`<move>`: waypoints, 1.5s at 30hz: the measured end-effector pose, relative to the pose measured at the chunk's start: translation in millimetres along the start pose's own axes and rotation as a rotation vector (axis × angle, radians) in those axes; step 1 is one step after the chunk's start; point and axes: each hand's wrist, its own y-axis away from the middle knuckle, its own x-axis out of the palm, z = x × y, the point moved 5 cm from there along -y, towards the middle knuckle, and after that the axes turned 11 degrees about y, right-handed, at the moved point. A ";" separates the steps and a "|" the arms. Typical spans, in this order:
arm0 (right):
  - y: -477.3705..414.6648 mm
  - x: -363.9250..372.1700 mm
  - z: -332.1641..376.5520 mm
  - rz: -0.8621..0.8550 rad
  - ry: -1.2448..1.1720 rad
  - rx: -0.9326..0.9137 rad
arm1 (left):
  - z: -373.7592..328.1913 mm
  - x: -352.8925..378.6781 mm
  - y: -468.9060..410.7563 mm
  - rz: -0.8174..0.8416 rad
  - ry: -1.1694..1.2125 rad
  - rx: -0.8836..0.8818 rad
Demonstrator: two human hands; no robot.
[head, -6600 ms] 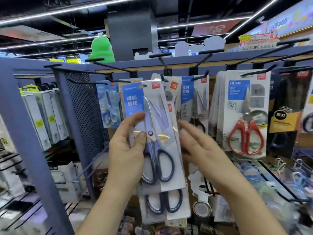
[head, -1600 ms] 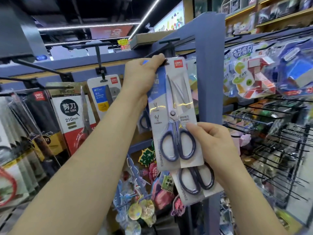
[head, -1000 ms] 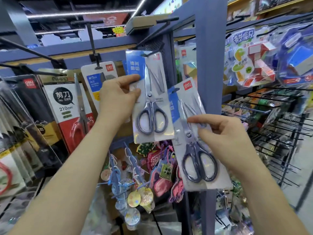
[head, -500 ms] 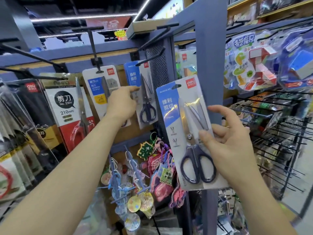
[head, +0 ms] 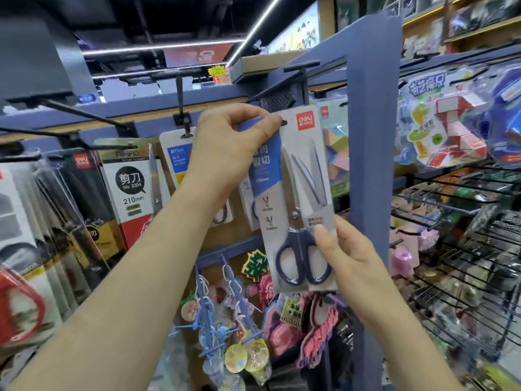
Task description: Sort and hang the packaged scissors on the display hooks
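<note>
At far left hangs a white-and-red carded scissors pack printed 210mm [head: 132, 190], with a white-and-blue carded pack [head: 172, 153] on a black peg just beside it. The left hand [head: 225, 148] is raised in front of these, its thumb and curled fingers pinching the top left corner of the blue-and-white carded pack of dark-blue-handled scissors [head: 304, 193]. This pack is held upright just below a black T-ended display hook [head: 302, 69]; whether its hang hole is on the hook is hard to tell. The right hand [head: 349, 258] grips the pack's lower right edge, thumb on its front. Behind stands a blue upright post [head: 372, 136], then colourful bagged toys [head: 448, 122].
</note>
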 end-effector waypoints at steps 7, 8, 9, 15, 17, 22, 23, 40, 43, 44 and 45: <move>-9.7 -1.6 4.8 -0.085 -0.007 -0.038 | -15.6 18.3 -17.3 -0.026 -0.013 0.102; -11.1 -2.3 5.7 -0.101 -0.005 -0.035 | -14.6 19.8 -20.3 -0.023 -0.002 0.084; -12.0 -3.3 5.4 -0.112 -0.008 -0.033 | -12.3 20.7 -23.7 -0.016 0.021 0.055; -10.2 -2.7 -3.7 -0.136 -0.111 0.035 | 7.8 24.8 -34.3 0.044 0.150 -0.185; -9.5 -5.1 -5.9 -0.113 -0.141 0.062 | 10.4 25.3 -35.9 0.016 0.082 -0.167; -4.6 0.4 -4.5 0.143 -0.193 0.122 | 13.5 14.7 -13.6 -0.005 -0.011 -0.112; -5.0 -0.3 -4.7 0.113 -0.181 0.127 | 17.5 11.4 -1.7 0.053 0.040 -0.132; -7.5 9.9 -18.4 -0.114 0.275 0.133 | 105.5 -14.4 -15.0 -0.033 -0.521 -0.155; -5.0 5.7 -16.4 -0.089 0.258 0.127 | 116.3 -18.4 -18.0 0.002 -0.548 -0.189; -3.9 3.6 -17.0 -0.075 0.252 0.129 | 117.7 -19.1 -17.1 0.013 -0.561 -0.186; -2.3 1.6 -17.8 -0.060 0.242 0.132 | 117.5 -19.8 -14.9 0.016 -0.582 -0.178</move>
